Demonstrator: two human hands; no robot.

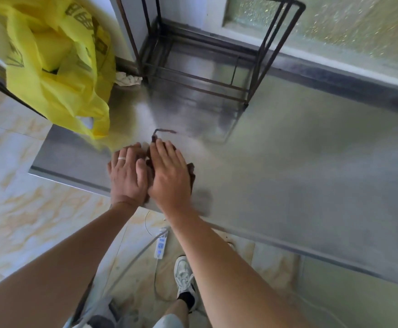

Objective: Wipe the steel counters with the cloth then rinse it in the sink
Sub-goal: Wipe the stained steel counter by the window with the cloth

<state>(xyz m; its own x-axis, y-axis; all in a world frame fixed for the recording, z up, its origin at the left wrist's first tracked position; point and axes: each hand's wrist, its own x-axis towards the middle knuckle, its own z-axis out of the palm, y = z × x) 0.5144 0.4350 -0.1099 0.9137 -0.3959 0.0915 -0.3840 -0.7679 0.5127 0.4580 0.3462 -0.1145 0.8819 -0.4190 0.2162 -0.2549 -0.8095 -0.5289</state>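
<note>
I have both hands flat on the brown cloth (192, 172), which lies near the front edge of the steel tabletop (299, 185): the left hand (128, 176) and right hand (169, 174) press it with straight fingers, side by side, gripping nothing. The cloth looks soft, limp and light, so I judge it will slide easily on the smooth steel under palm pressure and bunch if pushed from one corner. For the sink I would gather it by its middle folds; the yellow bag (58, 67) sits close on the left.
</note>
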